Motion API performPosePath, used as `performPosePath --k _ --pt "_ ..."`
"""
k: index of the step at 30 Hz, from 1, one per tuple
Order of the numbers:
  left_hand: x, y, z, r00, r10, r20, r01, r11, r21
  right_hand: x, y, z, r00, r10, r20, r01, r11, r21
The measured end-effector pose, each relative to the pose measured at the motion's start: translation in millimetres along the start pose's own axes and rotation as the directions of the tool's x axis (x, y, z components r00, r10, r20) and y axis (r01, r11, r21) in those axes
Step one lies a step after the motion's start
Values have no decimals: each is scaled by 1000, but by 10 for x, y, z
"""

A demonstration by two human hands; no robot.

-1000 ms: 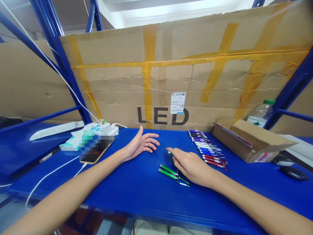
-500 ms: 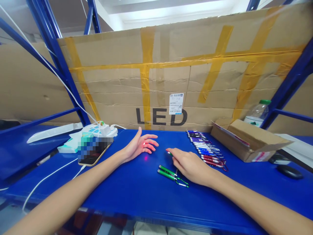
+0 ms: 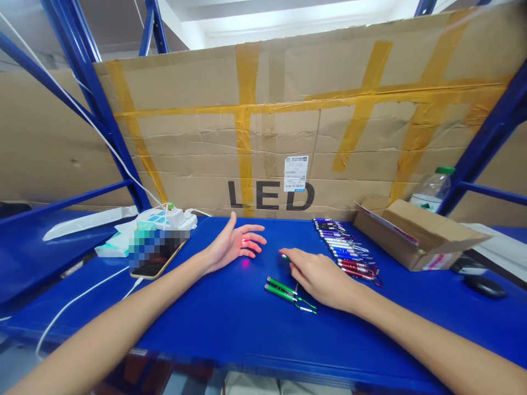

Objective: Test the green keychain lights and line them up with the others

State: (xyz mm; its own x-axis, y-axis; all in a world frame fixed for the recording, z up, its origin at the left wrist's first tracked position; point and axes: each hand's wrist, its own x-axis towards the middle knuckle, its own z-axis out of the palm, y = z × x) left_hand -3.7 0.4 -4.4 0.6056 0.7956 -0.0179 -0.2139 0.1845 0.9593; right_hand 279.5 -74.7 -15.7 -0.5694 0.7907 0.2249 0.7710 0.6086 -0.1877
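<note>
My left hand (image 3: pixel 234 244) lies palm up on the blue table (image 3: pixel 230 318), fingers spread, holding nothing. A red light spot glows on its fingers, with a second spot on the table just below. My right hand (image 3: pixel 317 277) is palm down, fingers closed on a small green keychain torch (image 3: pixel 285 256) whose tip points at the left hand. Two more green torches (image 3: pixel 286 291) lie side by side just left of my right hand. A row of several torches (image 3: pixel 346 249) in purple, blue, silver and red lies behind it.
A phone (image 3: pixel 154 253) on a white cable, a power strip (image 3: pixel 171 218) and tissue packs sit at the left. An open cardboard box (image 3: pixel 415 233), a plastic bottle (image 3: pixel 432 191) and a black mouse (image 3: pixel 486 286) stand at the right. A large taped "LED" carton (image 3: pixel 272 131) walls the back.
A red light has come on from the torch in my right hand, landing on my left fingers and the table. Both hands have stayed nearly still.
</note>
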Motion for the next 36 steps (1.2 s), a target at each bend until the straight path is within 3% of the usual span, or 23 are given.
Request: performPosePath --k 7,13,17,21,25,30,36 --pt "9 11 -6 1000 -4 21 4 1000 -11 -30 -37 3 994 -103 32 102 994 34" --pt "-2 13 -6 1000 6 8 -6 1000 -10 -13 -57 -35 998 -25 -49 26 999 26" --pt "-6 10 -5 1000 -3 14 3 1000 -14 -4 -41 -39 999 35 25 -34 999 -38" --pt "0 14 10 1000 -10 3 10 1000 -7 -29 -70 -16 996 -11 88 14 999 -34" --pt "-1 19 23 1000 -7 -1 7 1000 -3 -46 -94 -13 999 -45 11 45 999 19" --pt "-2 12 10 1000 -1 11 1 1000 -7 -23 -51 -32 997 36 -71 -35 999 8" --pt "12 3 0 1000 3 14 -3 1000 13 -29 -84 -38 995 47 91 -41 997 -70"
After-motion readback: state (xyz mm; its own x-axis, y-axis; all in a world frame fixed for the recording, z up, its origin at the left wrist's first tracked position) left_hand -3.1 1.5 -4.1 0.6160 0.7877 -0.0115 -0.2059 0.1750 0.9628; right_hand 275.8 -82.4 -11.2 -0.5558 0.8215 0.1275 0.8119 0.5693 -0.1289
